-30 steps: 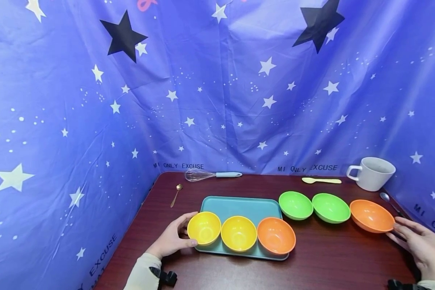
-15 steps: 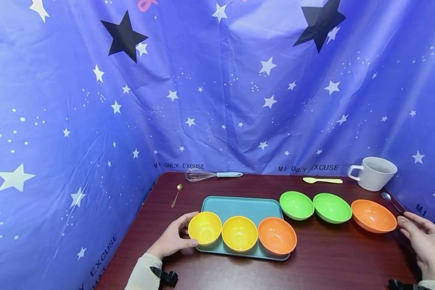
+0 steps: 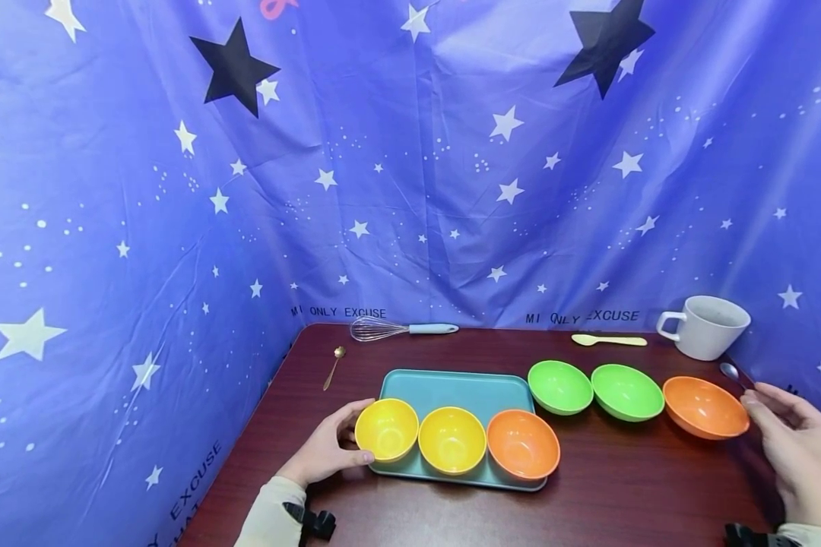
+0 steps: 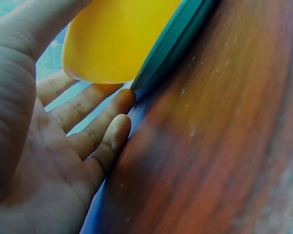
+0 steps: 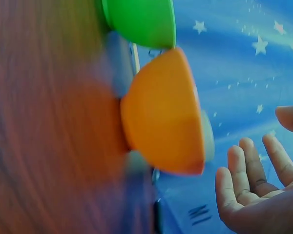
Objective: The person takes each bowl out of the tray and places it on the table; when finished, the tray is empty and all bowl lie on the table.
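Observation:
My left hand [image 3: 335, 444] cups the left side of a yellow bowl [image 3: 386, 429] that stands at the left end of a teal tray [image 3: 451, 387]. In the left wrist view its fingers [image 4: 102, 126] lie loosely extended beside the tray's edge [image 4: 176, 44], with the thumb against the bowl [image 4: 117, 39]. A second yellow bowl [image 3: 451, 439] and an orange bowl [image 3: 523, 444] share the tray. My right hand [image 3: 790, 441] hovers open just right of another orange bowl [image 3: 705, 406] on the table. The right wrist view shows its fingers [image 5: 254, 180] spread and apart from that bowl [image 5: 161, 117].
Two green bowls [image 3: 559, 386] [image 3: 627, 391] stand between the tray and the right orange bowl. A white mug [image 3: 708, 327], a yellow spoon [image 3: 607, 340], a whisk [image 3: 397, 330] and a gold spoon [image 3: 332, 366] lie along the back of the dark table [image 3: 622, 486]. A metal spoon [image 3: 730, 372] lies by my right fingers. Blue starry cloth surrounds the table.
My right hand has come off the right orange bowl's rim and moved slightly up and right. The left hand and the bowls have stayed put.

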`<state>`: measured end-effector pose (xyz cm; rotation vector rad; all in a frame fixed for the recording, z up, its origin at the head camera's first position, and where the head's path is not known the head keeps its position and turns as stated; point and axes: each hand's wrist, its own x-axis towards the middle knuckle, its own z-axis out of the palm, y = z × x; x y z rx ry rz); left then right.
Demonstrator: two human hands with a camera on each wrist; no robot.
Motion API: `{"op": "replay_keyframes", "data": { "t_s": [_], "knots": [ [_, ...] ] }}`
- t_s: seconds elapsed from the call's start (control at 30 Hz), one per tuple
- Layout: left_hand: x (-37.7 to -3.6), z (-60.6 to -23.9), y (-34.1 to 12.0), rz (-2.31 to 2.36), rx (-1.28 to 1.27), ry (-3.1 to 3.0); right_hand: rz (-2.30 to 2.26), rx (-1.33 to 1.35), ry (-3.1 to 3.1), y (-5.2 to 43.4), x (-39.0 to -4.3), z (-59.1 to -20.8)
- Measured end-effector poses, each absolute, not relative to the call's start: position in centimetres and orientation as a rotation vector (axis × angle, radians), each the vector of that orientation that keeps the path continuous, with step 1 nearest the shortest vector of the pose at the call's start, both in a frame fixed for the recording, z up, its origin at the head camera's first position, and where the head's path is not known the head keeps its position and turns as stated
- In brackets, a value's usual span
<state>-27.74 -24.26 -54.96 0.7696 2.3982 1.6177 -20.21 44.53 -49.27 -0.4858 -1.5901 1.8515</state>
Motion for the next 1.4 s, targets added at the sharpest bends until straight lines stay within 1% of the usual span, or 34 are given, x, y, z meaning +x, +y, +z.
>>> {"op": "replay_keyframes", "data": {
  "t_s": [0.13, 0.33, 0.43, 0.73, 1.0, 1.2, 1.4],
  "knots": [
    [-27.7, -55.0, -24.3, 1.620, 0.772, 2.400, 1.820, -0.371, -1.656, 42.9, -20.5, -48.5],
    [-27.8, -55.1, -24.2, 1.610, 0.753, 2.410, 1.868, -0.051, -1.675, 40.7, -21.0, -48.2],
    [-27.8, -55.1, -24.2, 1.608, 0.748, 2.414, 1.875, 0.069, -1.701, 39.6, -21.3, -48.1],
    [-27.7, -55.0, -24.1, 1.611, 0.749, 2.405, 1.520, 0.112, -2.045, 35.9, -21.7, -47.1],
    [-27.6, -54.9, -24.1, 1.600, 0.757, 2.427, 1.447, 0.314, -2.195, 32.1, -21.5, -46.5],
    [-27.7, -54.9, -24.1, 1.601, 0.751, 2.427, 1.528, 0.468, -2.231, 29.4, -21.7, -47.2],
    [-27.7, -54.9, -24.1, 1.604, 0.756, 2.421, 1.536, 0.551, -2.304, 27.4, -21.7, -48.1]
  ]
}}
